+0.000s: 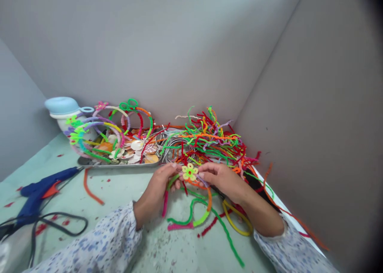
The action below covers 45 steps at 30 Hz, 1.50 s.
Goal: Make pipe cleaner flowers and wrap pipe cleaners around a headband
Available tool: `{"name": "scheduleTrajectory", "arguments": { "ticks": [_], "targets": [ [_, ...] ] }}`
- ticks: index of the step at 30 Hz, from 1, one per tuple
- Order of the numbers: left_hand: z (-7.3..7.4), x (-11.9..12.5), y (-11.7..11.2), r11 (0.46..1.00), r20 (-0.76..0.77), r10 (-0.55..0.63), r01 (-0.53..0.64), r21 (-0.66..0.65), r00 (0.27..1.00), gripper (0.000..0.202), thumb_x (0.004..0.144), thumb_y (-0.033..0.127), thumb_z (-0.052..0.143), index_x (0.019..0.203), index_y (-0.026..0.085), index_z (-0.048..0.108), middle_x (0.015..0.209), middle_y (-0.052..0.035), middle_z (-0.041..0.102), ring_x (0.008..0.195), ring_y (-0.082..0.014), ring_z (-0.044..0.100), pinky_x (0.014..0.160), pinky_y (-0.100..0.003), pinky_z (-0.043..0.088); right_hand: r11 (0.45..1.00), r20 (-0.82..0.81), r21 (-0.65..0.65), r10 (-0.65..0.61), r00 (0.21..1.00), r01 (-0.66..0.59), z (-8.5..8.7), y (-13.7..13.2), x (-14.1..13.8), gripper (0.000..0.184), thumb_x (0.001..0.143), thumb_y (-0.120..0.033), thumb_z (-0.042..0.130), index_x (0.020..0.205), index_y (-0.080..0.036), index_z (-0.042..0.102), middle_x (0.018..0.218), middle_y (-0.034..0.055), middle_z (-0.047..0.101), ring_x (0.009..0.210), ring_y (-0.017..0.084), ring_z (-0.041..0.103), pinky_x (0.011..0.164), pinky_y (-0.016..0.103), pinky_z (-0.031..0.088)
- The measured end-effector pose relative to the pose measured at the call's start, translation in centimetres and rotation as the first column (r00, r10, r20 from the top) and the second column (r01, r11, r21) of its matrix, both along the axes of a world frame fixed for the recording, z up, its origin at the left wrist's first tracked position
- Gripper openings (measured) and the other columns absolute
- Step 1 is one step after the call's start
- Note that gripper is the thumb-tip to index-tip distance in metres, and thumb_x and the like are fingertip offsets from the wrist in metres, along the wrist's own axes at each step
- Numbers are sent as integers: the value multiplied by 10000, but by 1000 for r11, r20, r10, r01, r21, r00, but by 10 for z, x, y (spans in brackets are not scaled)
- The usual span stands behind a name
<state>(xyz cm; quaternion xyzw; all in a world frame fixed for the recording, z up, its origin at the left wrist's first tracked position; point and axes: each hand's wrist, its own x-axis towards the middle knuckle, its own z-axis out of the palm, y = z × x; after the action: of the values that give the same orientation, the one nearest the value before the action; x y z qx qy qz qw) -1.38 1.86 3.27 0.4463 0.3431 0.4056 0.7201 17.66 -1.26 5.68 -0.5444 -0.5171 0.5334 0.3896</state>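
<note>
Both hands hold a headband (210, 199) wrapped in pipe cleaners of pink, green, purple and orange. A yellow pipe-cleaner flower (190, 172) with a red centre sits on top of its arch. My left hand (157, 189) is closed on the band at the flower's left side. From the right, my right hand (224, 179) pinches the band beside the flower with thumb and fingers. Beneath the hands lie a loose green pipe cleaner (226, 229) and a dark red one (211, 227). A yellow loop (247, 227), like a scissors handle, rests under my right forearm.
A blue glue gun (37, 193) with a black cord lies left. Behind it, a metal tray (119, 165) holds shells and several wrapped headbands (112, 125). A blue-lidded white container (64, 109) stands back left. Tangled pipe cleaners (215, 139) and bare metal hoops (172, 147) fill the back right.
</note>
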Motion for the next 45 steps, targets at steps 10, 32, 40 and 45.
{"name": "scheduleTrajectory", "arguments": {
  "ticks": [10,32,40,45],
  "targets": [
    [-9,-2,5,986,-137,9,14,166,991,104,817,260,591,835,158,603,683,17,565,593,-93,483,585,-211,366,994,-55,28,106,993,-105,-2,2,0,204,776,-312,639,934,-185,660,778,8,667,698,138,604,680,259,463],
    [2,-1,-5,973,-244,61,-2,233,968,238,815,395,596,797,159,616,624,29,503,574,-95,421,530,-203,323,986,78,144,-96,992,84,3,-4,-20,210,797,-358,603,770,-174,700,670,-16,618,591,114,521,560,227,400],
    [5,0,-6,975,-249,26,30,220,968,265,825,410,577,782,150,599,629,28,495,576,-96,407,528,-205,316,981,126,186,-84,989,59,2,-4,-20,209,799,-353,594,738,-178,688,641,-18,602,595,121,513,561,230,400],
    [5,0,-6,972,-248,45,15,232,968,260,830,406,567,784,152,593,607,33,477,563,-98,395,518,-206,306,984,65,175,-54,996,42,7,-6,-18,218,807,-372,574,829,-185,682,745,-1,644,672,136,565,623,240,444]
  ]
}}
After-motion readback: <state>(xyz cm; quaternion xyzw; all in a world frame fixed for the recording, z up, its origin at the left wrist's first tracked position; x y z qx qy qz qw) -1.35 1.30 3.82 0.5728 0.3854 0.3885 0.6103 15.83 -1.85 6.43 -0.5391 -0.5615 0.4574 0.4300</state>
